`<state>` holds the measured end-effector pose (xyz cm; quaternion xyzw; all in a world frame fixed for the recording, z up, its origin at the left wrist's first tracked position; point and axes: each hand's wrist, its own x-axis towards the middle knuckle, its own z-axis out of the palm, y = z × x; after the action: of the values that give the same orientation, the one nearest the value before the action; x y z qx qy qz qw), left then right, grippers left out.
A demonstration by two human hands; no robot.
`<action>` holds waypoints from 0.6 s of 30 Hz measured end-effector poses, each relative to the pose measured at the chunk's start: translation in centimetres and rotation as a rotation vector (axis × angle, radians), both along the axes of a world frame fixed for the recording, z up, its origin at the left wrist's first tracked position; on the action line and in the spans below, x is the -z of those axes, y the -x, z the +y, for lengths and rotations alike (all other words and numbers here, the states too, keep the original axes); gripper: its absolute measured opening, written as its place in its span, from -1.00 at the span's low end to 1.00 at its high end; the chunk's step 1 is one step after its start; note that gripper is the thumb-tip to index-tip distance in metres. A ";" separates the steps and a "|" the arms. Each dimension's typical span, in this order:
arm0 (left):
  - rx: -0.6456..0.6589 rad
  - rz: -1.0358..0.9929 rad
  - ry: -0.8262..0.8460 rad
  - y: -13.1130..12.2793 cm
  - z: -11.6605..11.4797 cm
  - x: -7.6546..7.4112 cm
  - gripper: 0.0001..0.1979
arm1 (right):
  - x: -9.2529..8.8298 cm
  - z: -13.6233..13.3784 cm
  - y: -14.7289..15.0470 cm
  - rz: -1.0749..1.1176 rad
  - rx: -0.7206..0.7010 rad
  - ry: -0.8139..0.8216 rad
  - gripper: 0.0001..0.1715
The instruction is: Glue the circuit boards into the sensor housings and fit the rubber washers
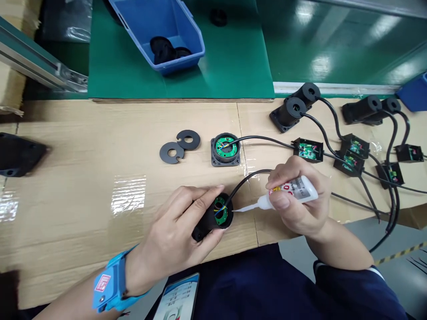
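Observation:
My left hand (182,224) wraps around a black cylindrical housing (204,224), tilted so its open end faces right. Inside that end sit a green ring-shaped circuit board (220,216) and thin coloured wires, with a black cable running out. In my right hand (300,204) is a white glue bottle (290,192), held on its side. Its thin nozzle (246,207) points left, with the tip at the housing's rim; whether it touches I cannot tell. Just beyond stands another black housing (226,150) with its green board showing. Two dark notched discs (171,153) lie to its left, edges touching.
Black housings (289,113) cabled to small boxes with circuit boards (308,150) spread over the right side. At the back, a blue bin (167,40) holding black parts stands on a raised green board (230,75). Another black part (20,154) lies at far left.

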<state>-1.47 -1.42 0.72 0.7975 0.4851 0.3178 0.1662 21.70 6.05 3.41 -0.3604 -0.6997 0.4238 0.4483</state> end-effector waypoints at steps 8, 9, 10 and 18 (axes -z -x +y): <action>0.003 0.025 -0.004 0.0 0.0 0.1 -0.38 | -0.5 0.1 0.2 -0.016 -0.058 0.050 -0.74; 0.005 0.023 0.000 0.0 0.0 0.1 -0.37 | -0.5 0.1 0.3 -0.016 -0.066 0.051 -0.75; 0.003 0.020 0.004 0.0 0.0 0.2 -0.35 | -0.5 0.2 0.3 -0.016 -0.073 0.050 -0.75; -0.001 0.012 -0.001 0.0 0.0 0.1 -0.36 | -0.7 0.3 0.4 -0.032 -0.103 0.043 -0.78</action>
<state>-1.44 -1.45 0.61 0.7991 0.4865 0.3134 0.1629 21.28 6.31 4.08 -0.3402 -0.7150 0.4556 0.4068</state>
